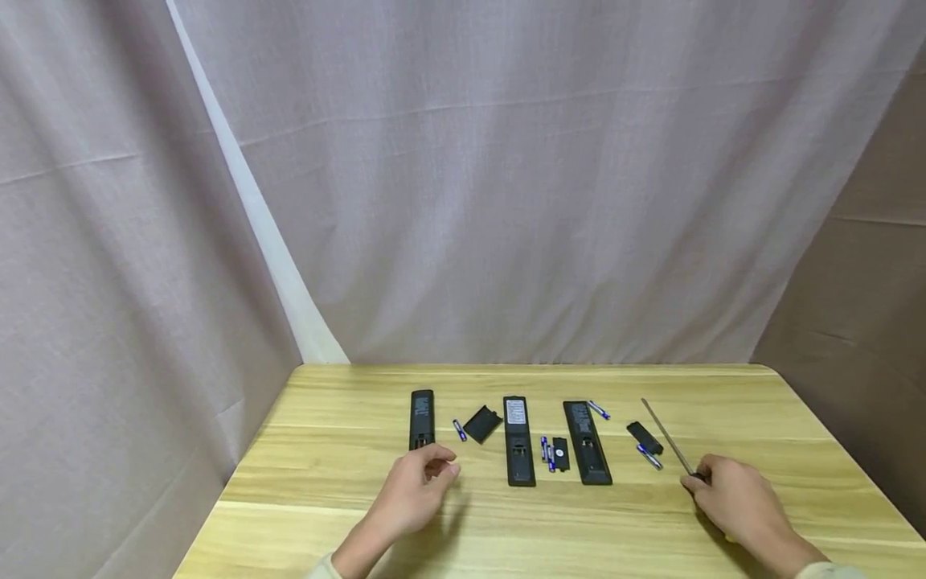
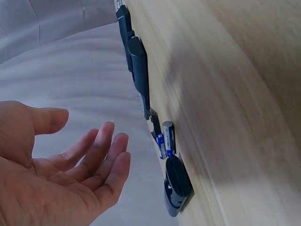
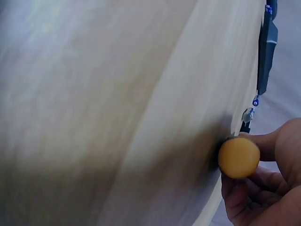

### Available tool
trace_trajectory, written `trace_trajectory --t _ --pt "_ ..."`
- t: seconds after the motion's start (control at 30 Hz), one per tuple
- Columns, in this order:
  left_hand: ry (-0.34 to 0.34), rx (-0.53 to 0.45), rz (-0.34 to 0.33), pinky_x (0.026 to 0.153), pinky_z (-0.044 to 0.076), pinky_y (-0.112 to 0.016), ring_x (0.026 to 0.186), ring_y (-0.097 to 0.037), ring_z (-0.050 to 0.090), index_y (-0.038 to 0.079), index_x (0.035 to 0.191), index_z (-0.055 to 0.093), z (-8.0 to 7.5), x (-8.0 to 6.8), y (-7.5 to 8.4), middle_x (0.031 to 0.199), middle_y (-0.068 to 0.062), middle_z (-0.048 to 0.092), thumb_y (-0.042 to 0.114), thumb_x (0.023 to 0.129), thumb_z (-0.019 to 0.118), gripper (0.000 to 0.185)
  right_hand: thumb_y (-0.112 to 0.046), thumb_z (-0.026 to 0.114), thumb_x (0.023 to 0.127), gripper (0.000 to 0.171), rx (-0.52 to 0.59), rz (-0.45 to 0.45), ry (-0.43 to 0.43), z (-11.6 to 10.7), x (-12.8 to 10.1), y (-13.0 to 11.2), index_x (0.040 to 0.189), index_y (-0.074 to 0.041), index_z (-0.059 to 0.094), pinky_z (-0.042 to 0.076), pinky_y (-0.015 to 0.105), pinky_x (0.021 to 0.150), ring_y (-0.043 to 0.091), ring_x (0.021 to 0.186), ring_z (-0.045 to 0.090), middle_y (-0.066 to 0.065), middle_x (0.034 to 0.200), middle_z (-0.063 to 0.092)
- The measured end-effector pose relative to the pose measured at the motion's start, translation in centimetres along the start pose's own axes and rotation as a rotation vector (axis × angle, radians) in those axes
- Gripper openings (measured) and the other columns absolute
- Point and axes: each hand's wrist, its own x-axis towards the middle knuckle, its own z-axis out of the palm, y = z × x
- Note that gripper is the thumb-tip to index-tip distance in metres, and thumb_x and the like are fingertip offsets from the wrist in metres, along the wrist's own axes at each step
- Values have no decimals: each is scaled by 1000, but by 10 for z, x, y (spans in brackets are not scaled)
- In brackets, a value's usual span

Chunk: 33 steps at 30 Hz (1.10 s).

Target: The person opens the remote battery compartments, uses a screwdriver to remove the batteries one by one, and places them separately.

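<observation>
My right hand (image 1: pixel 739 496) grips a screwdriver (image 1: pixel 669 438) by its dark handle; the long metal shaft points away over the table. In the right wrist view the yellow handle end (image 3: pixel 239 157) sits between thumb and fingers. My left hand (image 1: pixel 418 489) hovers over the table by the near end of the leftmost black remote control (image 1: pixel 422 414), its fingers loosely bent around nothing. The left wrist view shows that palm (image 2: pixel 61 188) bare. A middle remote (image 1: pixel 518 470) and a right remote (image 1: pixel 587 442) lie back-up with battery compartments uncovered.
Three loose battery covers lie about: one (image 1: pixel 482 424) right of the leftmost remote, one (image 1: pixel 561 455) between the other remotes, one (image 1: pixel 645 438) near the screwdriver. Several blue-and-silver batteries (image 1: pixel 649 457) are scattered beside them. Curtains hang behind the wooden table (image 1: pixel 325 466).
</observation>
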Motion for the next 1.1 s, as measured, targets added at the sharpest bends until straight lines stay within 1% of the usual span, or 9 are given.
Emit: trace_trajectory --t 0.13,0.27,0.43,0.53,0.67,0.77,0.93,1.0,1.1 --pt "8 19 -7 88 65 -39 99 -17 69 1 125 71 -1 -2 -2 108 -7 77 25 104 68 32 -23 76 96 25 8 -19 34 -1 2 0 76 -11 67 42 33 55 17 62 51 -3 65 62" --pt "12 32 -11 88 65 -42 99 -18 69 1 125 71 -2 -6 -4 108 -7 77 26 104 68 33 -22 76 96 26 18 -27 28 -2 4 -1 75 -12 66 41 33 55 18 61 51 -3 64 61" --pt "5 30 -17 86 64 -37 98 -17 68 1 126 71 -1 -12 -6 107 -6 77 26 105 67 33 -20 76 94 26 11 -32 19 -3 4 -2 73 -11 64 41 33 54 18 61 52 -3 64 61" --pt "-5 28 -20 84 62 -32 97 -15 67 1 126 71 -2 -14 -8 106 -4 76 27 105 66 34 -19 76 94 26 0 -35 10 -3 6 -3 72 -11 63 41 32 53 18 60 52 -3 63 60" --pt "-5 30 -22 82 60 -29 95 -13 66 2 124 72 -3 -17 -10 103 -1 76 27 105 67 32 -18 76 93 26 -9 -56 16 -2 9 0 72 -9 63 42 34 51 19 60 52 -1 64 61" --pt "-4 34 -22 81 60 -29 93 -13 66 3 123 73 -4 -17 -11 102 -2 76 25 105 68 29 -17 77 92 26 -15 -68 30 -3 12 3 72 -8 64 44 37 51 20 61 54 0 65 63" --pt "-13 26 -35 74 56 -22 89 -12 64 2 126 72 -5 -18 -11 103 -7 76 19 104 68 28 -18 76 92 26 -23 -63 54 -8 19 12 70 -9 63 46 39 51 21 60 55 0 63 62" --pt "-19 19 -43 73 55 -21 89 -12 64 2 127 71 -6 -19 -12 103 -9 76 16 103 68 28 -18 75 92 27 -21 -57 52 -9 21 16 70 -9 63 46 39 51 21 60 55 0 63 62" --pt "-20 13 -39 76 57 -22 90 -13 65 1 127 71 -8 -20 -13 104 -9 76 15 103 69 28 -19 74 93 27 -19 -35 38 -10 23 21 71 -8 63 48 41 53 23 62 57 2 65 63"
